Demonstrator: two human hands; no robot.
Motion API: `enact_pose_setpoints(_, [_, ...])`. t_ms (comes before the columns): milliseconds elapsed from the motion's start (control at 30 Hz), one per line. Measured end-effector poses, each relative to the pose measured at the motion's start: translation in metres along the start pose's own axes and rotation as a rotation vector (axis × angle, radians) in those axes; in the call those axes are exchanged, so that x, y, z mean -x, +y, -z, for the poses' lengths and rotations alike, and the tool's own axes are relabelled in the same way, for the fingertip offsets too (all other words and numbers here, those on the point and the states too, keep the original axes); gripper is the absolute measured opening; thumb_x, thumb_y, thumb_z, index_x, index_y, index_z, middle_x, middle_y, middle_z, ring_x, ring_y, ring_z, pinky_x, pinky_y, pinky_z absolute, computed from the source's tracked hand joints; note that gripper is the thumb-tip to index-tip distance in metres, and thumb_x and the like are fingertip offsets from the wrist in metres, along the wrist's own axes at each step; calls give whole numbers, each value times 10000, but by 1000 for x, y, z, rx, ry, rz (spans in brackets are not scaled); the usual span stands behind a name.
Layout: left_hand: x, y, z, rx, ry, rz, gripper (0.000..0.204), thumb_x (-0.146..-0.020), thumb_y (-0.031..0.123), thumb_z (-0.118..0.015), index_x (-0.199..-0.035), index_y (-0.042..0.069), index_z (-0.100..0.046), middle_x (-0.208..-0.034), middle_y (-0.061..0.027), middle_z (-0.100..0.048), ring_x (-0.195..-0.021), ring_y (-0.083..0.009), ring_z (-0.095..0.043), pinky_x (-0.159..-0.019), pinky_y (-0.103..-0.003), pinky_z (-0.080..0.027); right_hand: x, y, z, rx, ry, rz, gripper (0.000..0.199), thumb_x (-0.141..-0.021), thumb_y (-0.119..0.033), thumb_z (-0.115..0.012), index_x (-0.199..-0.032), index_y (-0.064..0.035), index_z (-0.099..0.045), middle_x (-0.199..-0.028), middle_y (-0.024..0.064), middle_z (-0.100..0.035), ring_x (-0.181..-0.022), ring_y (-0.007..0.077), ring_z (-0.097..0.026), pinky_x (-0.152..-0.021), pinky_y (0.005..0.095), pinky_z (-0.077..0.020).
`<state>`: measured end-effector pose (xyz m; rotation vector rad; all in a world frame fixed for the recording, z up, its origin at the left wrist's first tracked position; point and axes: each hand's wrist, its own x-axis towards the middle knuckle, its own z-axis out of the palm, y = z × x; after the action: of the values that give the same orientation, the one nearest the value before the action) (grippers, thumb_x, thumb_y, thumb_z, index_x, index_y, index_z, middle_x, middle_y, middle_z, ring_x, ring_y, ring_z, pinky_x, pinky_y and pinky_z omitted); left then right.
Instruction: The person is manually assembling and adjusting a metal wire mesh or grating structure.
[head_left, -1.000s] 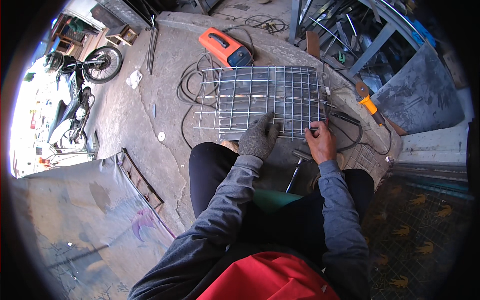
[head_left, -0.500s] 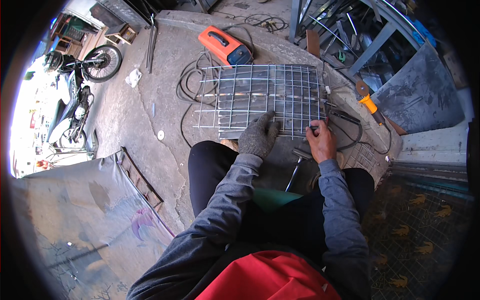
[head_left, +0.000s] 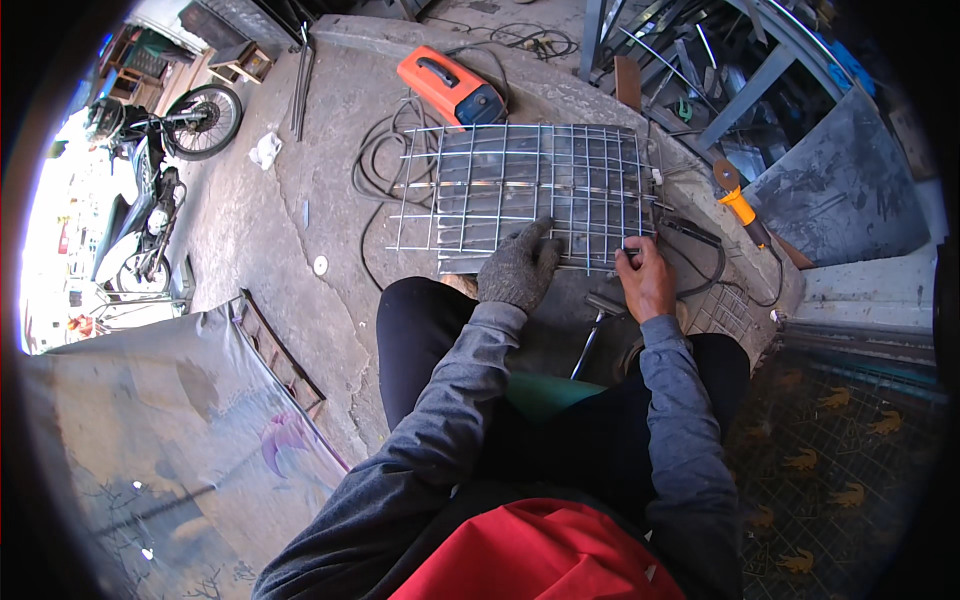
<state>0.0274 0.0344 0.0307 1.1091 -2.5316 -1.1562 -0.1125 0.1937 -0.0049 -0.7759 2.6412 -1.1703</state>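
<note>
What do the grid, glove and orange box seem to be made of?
Grid: bare metal, probably steel; its thin crossed rods look silvery and catch bright highlights.
Glove: likely knitted fabric, matte, with a speckled grey, textured surface; the fibre can't be told.
Orange box: smooth, even orange casing; painted metal or plastic, I can't tell which.

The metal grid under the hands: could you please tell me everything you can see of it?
The metal grid looks like thin, silvery rods crossing in rectangular cells, wider toward the left and narrower toward the right. It lies roughly flat over a dark, striped surface, with rod ends jutting past that surface's left edge. The gloved left hand is at its near edge, fingers over the rods; the bare right hand is at its near right corner. Whether the crossings are joined cannot be told.
</note>
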Motion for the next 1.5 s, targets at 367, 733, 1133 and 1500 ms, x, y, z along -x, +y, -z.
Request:
enact_pose_setpoints(367, [0,-1,-1,-19,23,-42,454,-939,436,-565,-1323,196,-574,-1162,-208,-650,-1058,-380,-631,-909,-455,-500,0,-8,7,27,-51,-33,242,-849,-209,-704,-1039,-83,-621,-768,127,-660,-705,306,-660,-656,411,-501])
enact_pose_setpoints(733, [-1,0,2,-27,-10,-26,457,-943,443,-553,-1342,221,-559,-1151,-217,-649,-1041,-379,-641,-907,-466,-501,1,-9,6,40,-54,-35,238,-858,-204,-696,-1052,-93,-614,-770,134,-670,-718,317,-670,-661,420,-505])
enact_pose_setpoints(1133, [-1,0,1,-33,7,-37,449,-943,418,-554,-1347,224,-557,-1167,-181,-652,-1062,-364,-629,-912,-469,-501,0,-9,6,26,-53,-43,232,-860,-197,-692,-1050,-86,-617,-772,139,-673,-718,325,-673,-665,419,-510])
enact_pose_setpoints(1500, [-2,0,2,-30,-17,-30,478,-941,456,-549,-1359,224,-546,-1155,-225,-644,-1057,-388,-633,-918,-468,-494,1,-10,5,24,-43,-38,225,-863,-190,-685,-1045,-80,-612,-768,144,-674,-714,327,-675,-656,425,-512])
